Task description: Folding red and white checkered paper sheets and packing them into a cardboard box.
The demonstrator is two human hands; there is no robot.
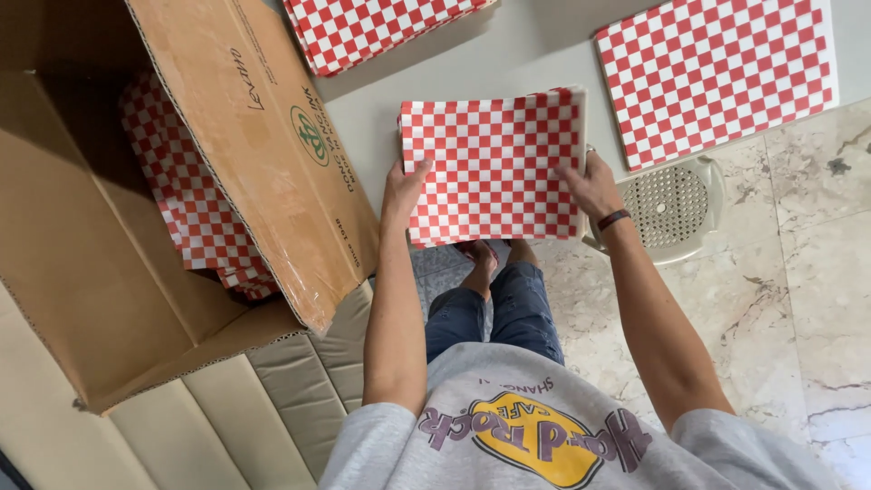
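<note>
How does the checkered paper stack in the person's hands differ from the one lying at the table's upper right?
The held stack is gripped at both side edges by the left hand and right hand; the upper-right stack lies untouched. The held stack overhangs the table edge towards the person; the other lies flat but also juts past the edge. The held stack sits nearly square in view; the other is tilted. Both are red-and-white checkered.

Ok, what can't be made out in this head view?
- Cardboard box: its flap hides most of the checkered sheets inside.
- Left hand, right hand: fingers behind the held checkered stack, sheet count unreadable.
- Top stack: cut by frame edge.
- Plastic stool: partly under the table.
</note>
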